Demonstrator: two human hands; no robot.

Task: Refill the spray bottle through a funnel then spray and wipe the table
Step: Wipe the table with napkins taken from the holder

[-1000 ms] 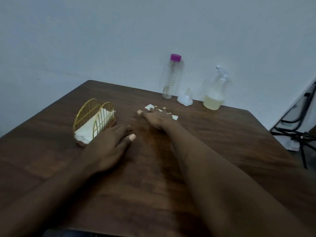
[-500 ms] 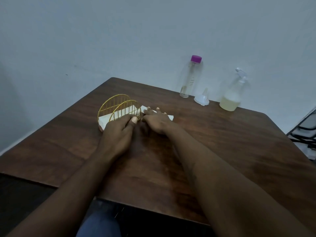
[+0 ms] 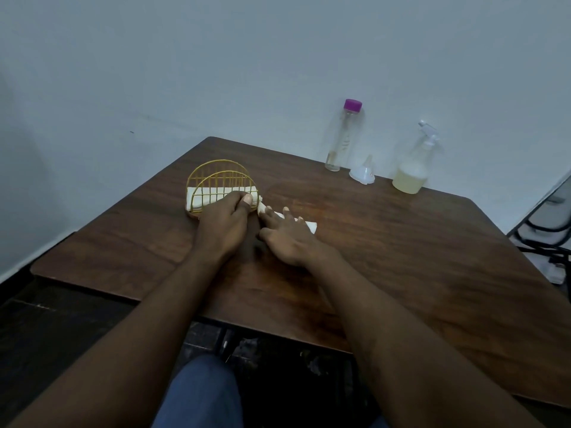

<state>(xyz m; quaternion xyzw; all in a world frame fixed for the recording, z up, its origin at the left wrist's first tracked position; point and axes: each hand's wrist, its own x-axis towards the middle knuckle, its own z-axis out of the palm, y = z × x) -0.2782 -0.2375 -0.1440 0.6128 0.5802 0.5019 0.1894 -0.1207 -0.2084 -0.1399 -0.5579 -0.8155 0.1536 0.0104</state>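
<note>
A white tissue [image 3: 310, 226] lies on the brown table [image 3: 401, 248], one end touching the gold wire napkin holder [image 3: 216, 177]. My right hand [image 3: 289, 237] presses flat on the tissue with its fingers spread. My left hand [image 3: 224, 225] grips the holder's near right end, thumb against the wire. A stack of white napkins [image 3: 197, 194] sits inside the holder. By the far wall stand the spray bottle [image 3: 412, 168] with pale yellow liquid, a white funnel [image 3: 362, 175] turned mouth down, and a clear bottle [image 3: 340, 143] with a purple cap.
The table's near edge runs just in front of my forearms, with my knee [image 3: 200, 393] below it. A black metal frame [image 3: 547, 230] stands off the table's right side. The wall closes the far edge behind the bottles.
My right hand has slid the tissue left across the table up to the holder. My left hand has moved from the tabletop onto the holder's end and taken hold of it.
</note>
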